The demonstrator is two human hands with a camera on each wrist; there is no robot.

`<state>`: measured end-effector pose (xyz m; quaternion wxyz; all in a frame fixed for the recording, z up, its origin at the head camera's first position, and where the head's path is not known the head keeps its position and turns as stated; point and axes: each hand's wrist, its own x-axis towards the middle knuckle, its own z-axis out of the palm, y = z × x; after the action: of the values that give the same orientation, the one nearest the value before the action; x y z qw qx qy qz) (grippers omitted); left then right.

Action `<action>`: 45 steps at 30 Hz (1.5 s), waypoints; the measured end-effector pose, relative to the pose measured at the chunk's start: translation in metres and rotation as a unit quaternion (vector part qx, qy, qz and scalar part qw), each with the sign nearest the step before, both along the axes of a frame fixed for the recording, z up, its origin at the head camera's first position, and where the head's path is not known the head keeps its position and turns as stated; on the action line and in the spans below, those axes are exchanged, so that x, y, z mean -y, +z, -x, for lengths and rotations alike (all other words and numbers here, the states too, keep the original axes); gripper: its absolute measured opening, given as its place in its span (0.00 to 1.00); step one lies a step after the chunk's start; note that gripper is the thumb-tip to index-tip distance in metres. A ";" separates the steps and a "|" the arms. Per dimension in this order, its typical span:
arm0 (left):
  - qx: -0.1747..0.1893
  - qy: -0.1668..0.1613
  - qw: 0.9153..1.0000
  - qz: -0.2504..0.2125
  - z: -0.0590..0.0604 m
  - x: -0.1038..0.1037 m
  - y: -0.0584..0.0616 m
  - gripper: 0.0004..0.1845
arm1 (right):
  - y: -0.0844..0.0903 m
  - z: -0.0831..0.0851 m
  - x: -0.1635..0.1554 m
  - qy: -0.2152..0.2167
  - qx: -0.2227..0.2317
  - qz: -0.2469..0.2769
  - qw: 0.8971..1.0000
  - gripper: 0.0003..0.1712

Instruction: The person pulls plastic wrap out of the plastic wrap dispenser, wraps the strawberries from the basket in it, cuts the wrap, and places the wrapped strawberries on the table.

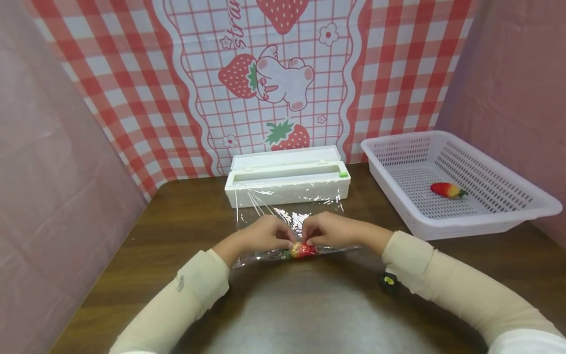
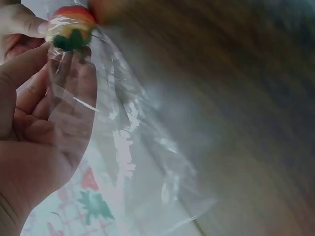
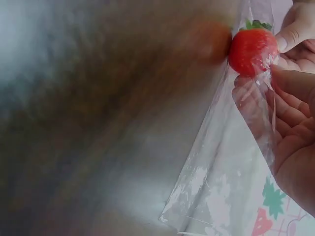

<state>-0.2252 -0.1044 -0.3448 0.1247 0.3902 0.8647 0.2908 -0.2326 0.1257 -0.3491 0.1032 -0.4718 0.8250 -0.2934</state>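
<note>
Both hands meet at the middle of the wooden table (image 1: 309, 305): the left hand (image 1: 264, 235) and right hand (image 1: 329, 229) each pinch the near edge of the cling film sheet (image 1: 289, 216) with curled fingertips, folding it over a strawberry (image 1: 302, 250) lying between them at that edge. Behind them, the film runs back to a white cling film dispenser box (image 1: 287, 183) with its lid raised. To the right stands a white perforated basket (image 1: 495, 216), holding a second strawberry (image 1: 447, 190). Beside the right sleeve lies a small black object (image 1: 388, 282).
</note>
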 end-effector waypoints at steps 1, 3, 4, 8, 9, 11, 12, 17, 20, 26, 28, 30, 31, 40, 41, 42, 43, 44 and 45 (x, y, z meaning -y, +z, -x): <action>0.004 0.005 1.000 0.002 0.003 0.000 -0.001 0.03 | -0.001 0.002 0.000 -0.004 -0.006 -0.001 1.000 0.05; 0.006 0.017 1.000 0.009 0.010 0.001 -0.004 0.04 | -0.001 0.007 0.000 -0.007 -0.022 -0.006 1.000 0.04; 0.002 0.024 1.000 0.015 0.013 0.001 -0.005 0.04 | -0.002 0.009 0.000 -0.006 -0.036 -0.010 0.999 0.04; -0.038 0.037 0.998 0.040 0.024 -0.001 -0.009 0.05 | -0.006 0.017 0.000 -0.015 -0.093 -0.027 0.995 0.04; -0.049 0.039 0.997 0.046 0.025 -0.002 -0.009 0.05 | -0.007 0.018 -0.001 -0.021 -0.109 -0.029 0.993 0.04; -0.074 0.043 0.995 0.055 0.028 -0.003 -0.008 0.05 | -0.008 0.021 -0.002 -0.034 -0.135 -0.025 0.990 0.03; -0.083 0.048 0.994 0.056 0.027 -0.004 -0.008 0.04 | -0.007 0.021 -0.002 -0.040 -0.145 -0.020 0.988 0.04; -0.102 0.054 0.993 0.023 0.020 -0.003 -0.002 0.08 | -0.001 0.018 -0.002 -0.048 -0.135 -0.011 0.990 0.07; -0.085 0.037 0.996 0.009 0.016 -0.003 -0.001 0.08 | 0.003 0.013 0.000 -0.039 -0.108 -0.035 0.993 0.10; -0.070 0.020 0.997 0.030 0.014 -0.002 -0.003 0.11 | 0.003 0.009 0.004 -0.041 -0.120 -0.078 0.989 0.18; -0.065 0.020 0.997 0.032 0.014 -0.002 -0.003 0.14 | 0.001 0.011 0.005 -0.040 -0.128 -0.076 0.988 0.17; -0.062 0.022 0.997 0.035 0.014 -0.001 -0.004 0.16 | -0.001 0.014 0.004 -0.037 -0.133 -0.066 0.988 0.15; -0.061 0.023 0.997 0.035 0.015 -0.001 -0.004 0.15 | -0.002 0.015 0.002 -0.036 -0.130 -0.058 0.989 0.14; -0.042 0.067 0.997 0.009 0.029 0.006 -0.008 0.07 | -0.006 0.036 -0.007 -0.056 -0.056 -0.007 0.997 0.05; -0.043 0.069 0.997 0.008 0.031 0.006 -0.008 0.06 | -0.006 0.039 -0.006 -0.057 -0.052 -0.005 0.997 0.03; -0.046 0.069 0.997 0.009 0.032 0.007 -0.008 0.06 | -0.006 0.041 -0.006 -0.059 -0.048 -0.006 0.997 0.02; -0.051 0.068 0.996 0.011 0.033 0.006 -0.008 0.05 | -0.006 0.044 -0.005 -0.062 -0.046 -0.008 0.997 0.01; -0.058 0.067 0.996 0.015 0.034 0.006 -0.008 0.05 | -0.006 0.046 -0.004 -0.066 -0.041 -0.012 0.997 0.01; -0.068 0.068 0.995 0.022 0.035 0.005 -0.008 0.04 | -0.005 0.048 -0.003 -0.069 -0.038 -0.017 0.997 0.02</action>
<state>-0.2607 -0.1096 -0.3528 0.0542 0.3465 0.9019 0.2519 -0.2806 0.1290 -0.3543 0.0591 -0.4225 0.8638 -0.2681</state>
